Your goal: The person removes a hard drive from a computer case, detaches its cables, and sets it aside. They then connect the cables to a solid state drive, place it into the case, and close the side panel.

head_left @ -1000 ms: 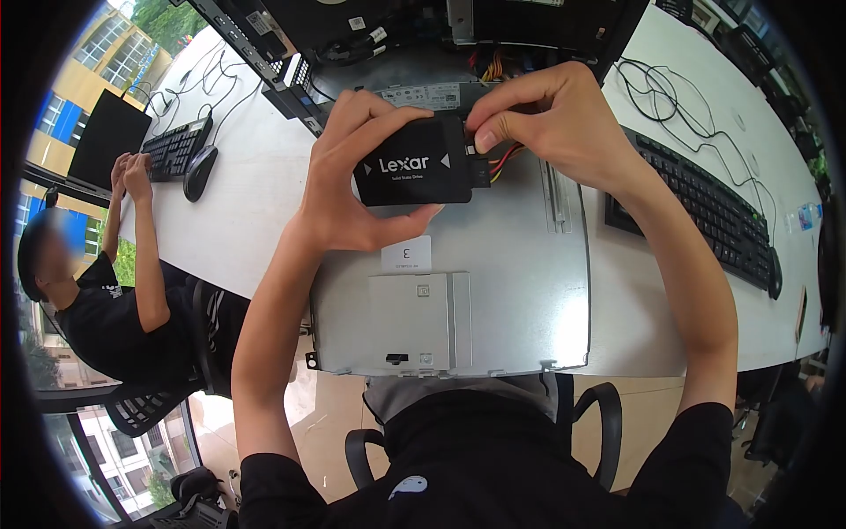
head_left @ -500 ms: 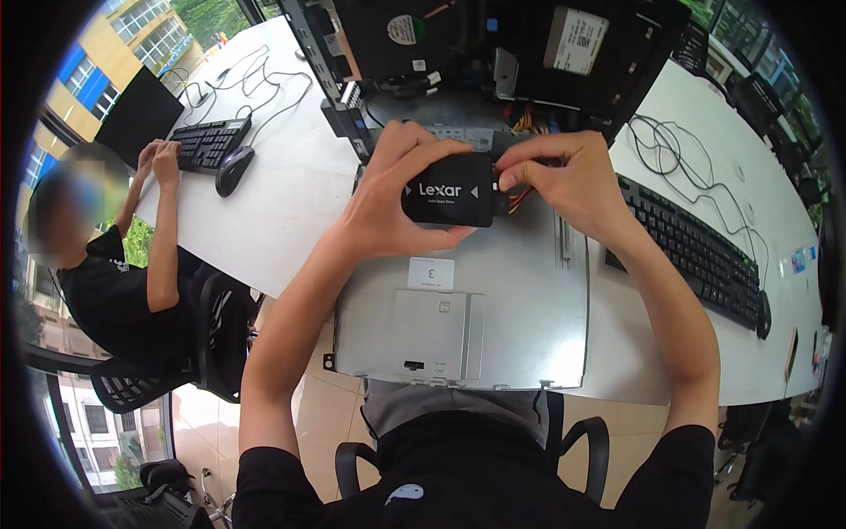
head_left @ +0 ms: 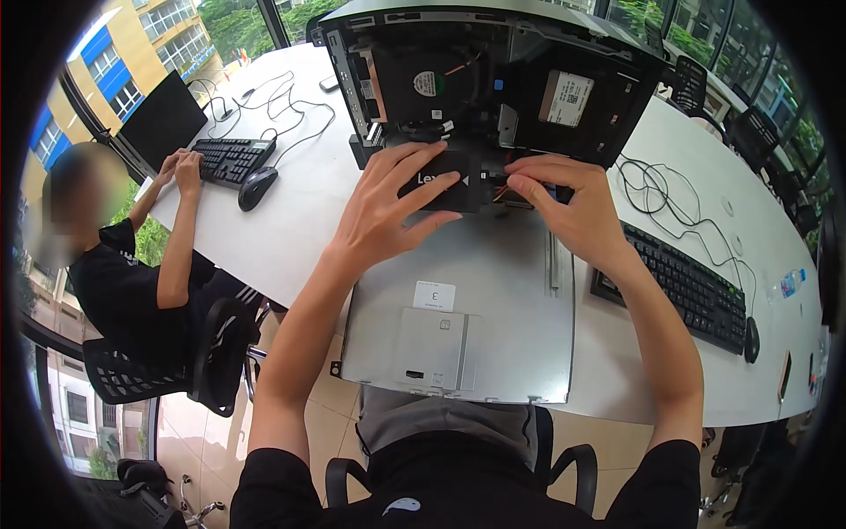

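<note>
A black Lexar solid state drive is at the middle of the view, near the open computer case. My left hand has its index finger across the drive's face, covering part of the lettering, with the thumb by the near edge and another finger by the far edge. At the drive's right end is a dark cable connector with coloured wires. The thumb and fingers of my right hand pinch the cable right beside that connector. Whether the connector is fully seated cannot be made out.
A metal panel with a label lies in front of me. To the right are a keyboard, a mouse, tangled cables and a bottle. At left another person sits with hands at a second keyboard.
The view has tilted up, showing more of the case. My left hand has shifted from gripping the drive's edges to laying a finger over its face. My right hand stays at the connector end.
</note>
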`<state>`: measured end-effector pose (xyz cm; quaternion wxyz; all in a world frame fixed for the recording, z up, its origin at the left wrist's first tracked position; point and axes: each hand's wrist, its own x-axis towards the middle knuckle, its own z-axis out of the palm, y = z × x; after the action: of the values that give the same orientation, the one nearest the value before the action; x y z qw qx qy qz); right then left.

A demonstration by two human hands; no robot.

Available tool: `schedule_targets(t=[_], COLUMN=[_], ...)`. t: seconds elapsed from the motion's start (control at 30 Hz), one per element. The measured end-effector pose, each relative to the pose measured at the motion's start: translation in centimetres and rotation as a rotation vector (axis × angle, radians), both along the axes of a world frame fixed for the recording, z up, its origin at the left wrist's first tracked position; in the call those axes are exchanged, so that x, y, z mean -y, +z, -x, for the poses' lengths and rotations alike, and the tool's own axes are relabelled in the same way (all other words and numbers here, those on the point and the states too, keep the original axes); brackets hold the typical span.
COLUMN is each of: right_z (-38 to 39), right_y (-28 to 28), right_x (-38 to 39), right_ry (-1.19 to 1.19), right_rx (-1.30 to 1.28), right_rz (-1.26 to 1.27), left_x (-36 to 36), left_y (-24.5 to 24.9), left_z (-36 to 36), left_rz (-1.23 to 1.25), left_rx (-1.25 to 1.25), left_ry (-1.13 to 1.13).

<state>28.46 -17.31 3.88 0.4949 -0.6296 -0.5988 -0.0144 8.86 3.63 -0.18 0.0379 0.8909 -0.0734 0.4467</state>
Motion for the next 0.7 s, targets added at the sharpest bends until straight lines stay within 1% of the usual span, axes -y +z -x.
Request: schedule_targets(t=[0.1,0.27,0.37,0.5,0.6,0.7], right_z=[0.0,-0.7,-1.0,-1.7,-2.2,-2.6], right_y=[1.2,2.5,3.3,4.0,4.3,5.1], right_x=[0.7,1.4,2.0,2.6,3.1,3.6], right_ry=[-0.017,-0.026,-0.044,-0.097,-0.179,-0.324], right_rx=[-0.029,0.041,0.086,0.143,0.149,0.185], right_rz=[0.003,-0.046,-0.063,-0.093,-0.1,-0.052], left_x=[0.2,-0.3,0.0,-0.3,-0.3,0.2], left_y=[-0.1,-1.3,-1.1,-1.1,-1.3,-1.4], left_z=[-0.2,-0.9,-1.0,-0.9,-1.0,-1.1], left_rz=[-0.06,-0.165,-0.173,-0.235,-0.233,-0.252], left_rx=[-0.018,-0.106,-0.08,-0.047,-0.018,-0.011], left_ry=[0.049,0.148,0.171,0.263,0.314,0.392])
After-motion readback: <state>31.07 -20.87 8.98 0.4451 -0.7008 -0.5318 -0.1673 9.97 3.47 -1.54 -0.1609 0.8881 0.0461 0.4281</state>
